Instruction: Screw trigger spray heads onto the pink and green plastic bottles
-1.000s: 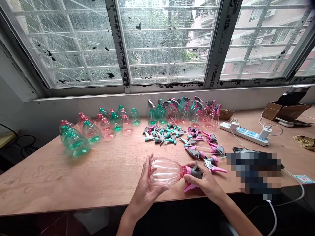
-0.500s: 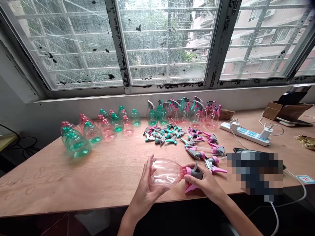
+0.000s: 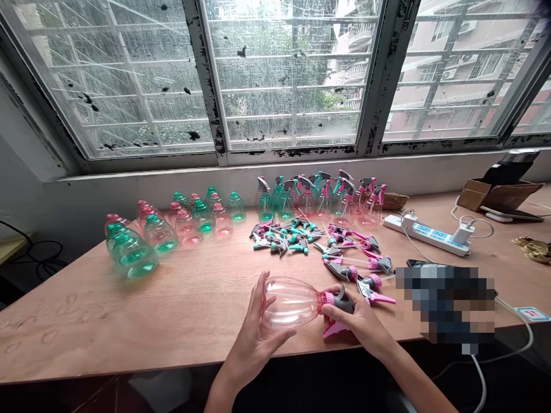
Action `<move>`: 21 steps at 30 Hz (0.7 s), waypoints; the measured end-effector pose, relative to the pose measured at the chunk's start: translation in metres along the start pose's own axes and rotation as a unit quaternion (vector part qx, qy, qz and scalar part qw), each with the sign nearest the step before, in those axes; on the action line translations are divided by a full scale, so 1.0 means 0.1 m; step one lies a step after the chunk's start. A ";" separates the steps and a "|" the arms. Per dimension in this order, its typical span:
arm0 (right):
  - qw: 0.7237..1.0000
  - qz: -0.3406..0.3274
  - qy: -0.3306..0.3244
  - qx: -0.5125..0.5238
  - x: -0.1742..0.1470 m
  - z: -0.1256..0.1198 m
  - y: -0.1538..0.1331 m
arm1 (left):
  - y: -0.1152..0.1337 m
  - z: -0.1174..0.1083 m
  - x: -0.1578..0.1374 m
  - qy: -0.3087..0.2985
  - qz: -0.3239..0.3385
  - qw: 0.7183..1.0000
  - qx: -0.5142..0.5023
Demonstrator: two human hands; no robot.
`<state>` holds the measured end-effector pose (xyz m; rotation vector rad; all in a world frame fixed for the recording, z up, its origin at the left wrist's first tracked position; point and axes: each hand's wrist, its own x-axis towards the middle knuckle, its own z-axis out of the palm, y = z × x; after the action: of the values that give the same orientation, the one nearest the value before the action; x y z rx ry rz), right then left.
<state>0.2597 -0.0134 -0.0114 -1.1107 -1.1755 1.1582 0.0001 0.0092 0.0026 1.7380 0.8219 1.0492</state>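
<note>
A clear pink spray bottle (image 3: 290, 301) lies sideways in the air above the table's front edge, its base to the left. My left hand (image 3: 258, 332) wraps round the base end, thumb below and fingers behind. At the neck, my right hand (image 3: 355, 318) grips the grey and pink spray head (image 3: 342, 300), whose pink collar meets the bottle's red neck. Part of the spray head is hidden by my right fingers. Just beyond my hands lies a pile of loose pink, green and grey spray heads (image 3: 297, 232).
Headless pink and green bottles (image 3: 202, 215) stand at the left and back. Several bottles with spray heads (image 3: 322, 201) stand along the wall. On the right are a white power strip (image 3: 428, 234), a cardboard box (image 3: 495, 198), a cable and a blurred-out device (image 3: 445, 304).
The camera view has shifted very slightly. Both hands keep nearly the same hold on the bottle and its spray head.
</note>
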 end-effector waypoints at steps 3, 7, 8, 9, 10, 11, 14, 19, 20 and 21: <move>1.000 0.004 -0.004 0.007 0.00 0.00 0.00 | -0.02 0.01 -0.01 0.010 0.006 1.000 0.011; 1.000 -0.004 -0.005 -0.007 0.00 0.00 -0.01 | -0.03 0.00 -0.02 0.003 -0.012 1.000 -0.005; 1.000 -0.008 -0.005 -0.013 0.00 0.00 -0.02 | -0.03 0.00 -0.01 0.001 -0.018 1.000 -0.013; 1.000 -0.010 -0.002 -0.018 0.00 0.00 -0.02 | -0.04 -0.01 -0.01 -0.001 -0.020 1.000 -0.017; 1.000 -0.010 0.001 -0.017 0.00 0.00 -0.02 | -0.04 -0.01 -0.01 -0.003 -0.019 1.000 -0.018; 1.000 -0.008 0.002 -0.011 0.01 0.00 -0.02 | -0.04 -0.01 0.00 -0.005 -0.015 1.000 -0.013; 1.000 0.001 -0.006 0.019 0.01 0.00 0.00 | -0.03 0.00 0.00 0.002 0.009 1.000 0.009; 1.000 0.009 -0.018 0.011 0.01 0.00 0.00 | -0.01 0.00 -0.03 0.007 -0.014 1.000 0.013; 1.000 0.009 -0.022 0.004 0.02 -0.01 0.00 | -0.01 0.00 -0.03 0.007 -0.020 1.000 0.008; 1.000 0.008 -0.023 -0.001 0.02 -0.01 0.00 | 0.00 0.00 -0.03 0.007 -0.022 1.000 0.004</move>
<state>0.2605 -0.0116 -0.0112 -1.1020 -1.2054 1.2001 -0.0017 0.0067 0.0013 1.7125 0.8706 1.0318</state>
